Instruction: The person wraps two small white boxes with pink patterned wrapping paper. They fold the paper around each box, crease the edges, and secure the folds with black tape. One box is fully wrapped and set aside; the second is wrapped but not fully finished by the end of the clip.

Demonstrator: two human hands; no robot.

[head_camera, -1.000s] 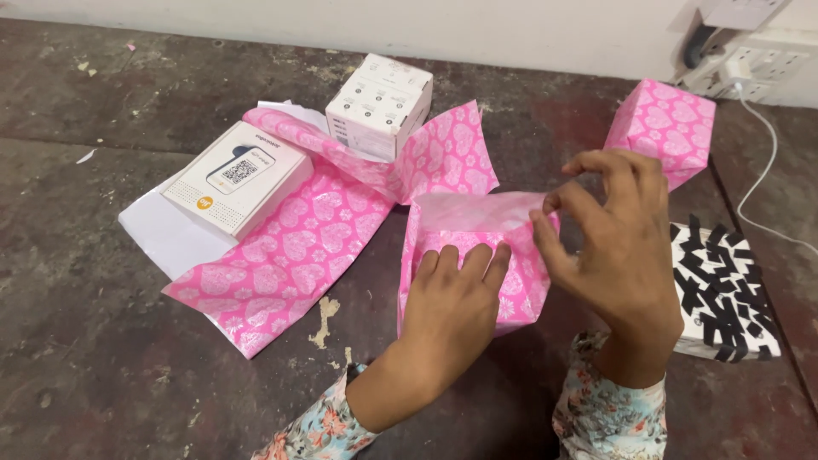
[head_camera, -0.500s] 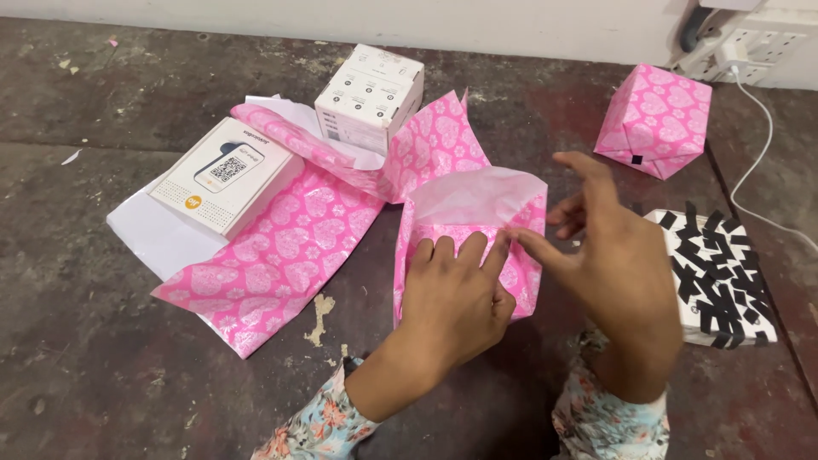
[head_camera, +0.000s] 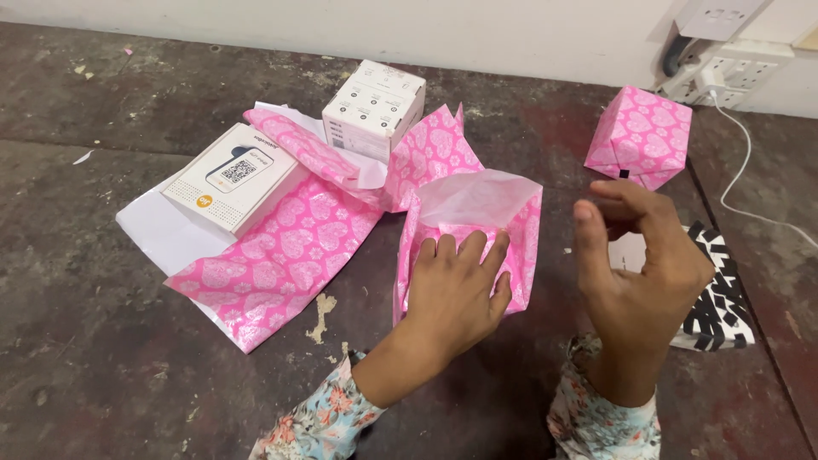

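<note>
Your left hand point(head_camera: 456, 294) lies flat at frame centre, its fingers point(head_camera: 473, 249) spread and pressing on the half-wrapped parcel point(head_camera: 477, 213) of pink heart-print paper. The parcel's open white-lined flap points up-frame, its long axis running toward the wall. Your right hand point(head_camera: 641, 273) hovers just right of it, fingers loosely curled and holding nothing. At upper left, a flat white box point(head_camera: 232, 177) rests on a spread pink sheet point(head_camera: 281, 255); a white cube box point(head_camera: 375, 106) stands behind it. A finished pink-wrapped cube point(head_camera: 639, 136) sits upper right, near a wall socket point(head_camera: 724, 60) and white cable point(head_camera: 750, 170). A black-and-white patterned paper point(head_camera: 720, 302) lies at right. The desk point(head_camera: 102, 341) is dark, scuffed and stained.
</note>
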